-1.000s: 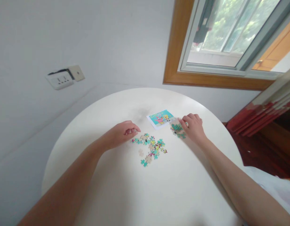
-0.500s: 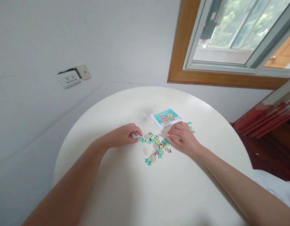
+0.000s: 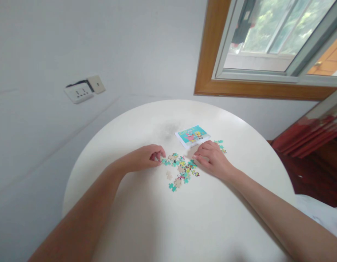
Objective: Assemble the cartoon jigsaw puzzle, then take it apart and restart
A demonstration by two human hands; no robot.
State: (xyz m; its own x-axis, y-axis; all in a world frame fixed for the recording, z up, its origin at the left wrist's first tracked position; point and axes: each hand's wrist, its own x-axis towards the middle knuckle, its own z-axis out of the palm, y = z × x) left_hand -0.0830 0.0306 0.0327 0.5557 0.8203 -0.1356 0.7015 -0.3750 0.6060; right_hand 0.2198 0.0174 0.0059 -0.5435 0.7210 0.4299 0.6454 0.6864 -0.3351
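Observation:
Jigsaw puzzle pieces (image 3: 181,169) lie in a loose pile on the white round table (image 3: 168,225). Some are turquoise or multicoloured; others show a plain beige back. At the pile's left edge is my left hand (image 3: 149,157), fingers curled, with a gap between thumb and index finger beside a turquoise piece. My right hand (image 3: 212,158) rests at the pile's right side, fingers bent and thumb close to the index fingertip. What lies between those fingertips is too small to make out. Just beyond it is a picture card (image 3: 192,135) with cartoon figures on turquoise.
More puzzle pieces (image 3: 221,145) lie right of the card, partly behind my right hand. Beyond the table are a wall with a socket (image 3: 79,92) and a wood-framed window (image 3: 212,89). A red curtain (image 3: 302,136) hangs at the right.
Both hands stay in nearly the same places; the left fingers have shifted very slightly. The pieces and the card look unchanged.

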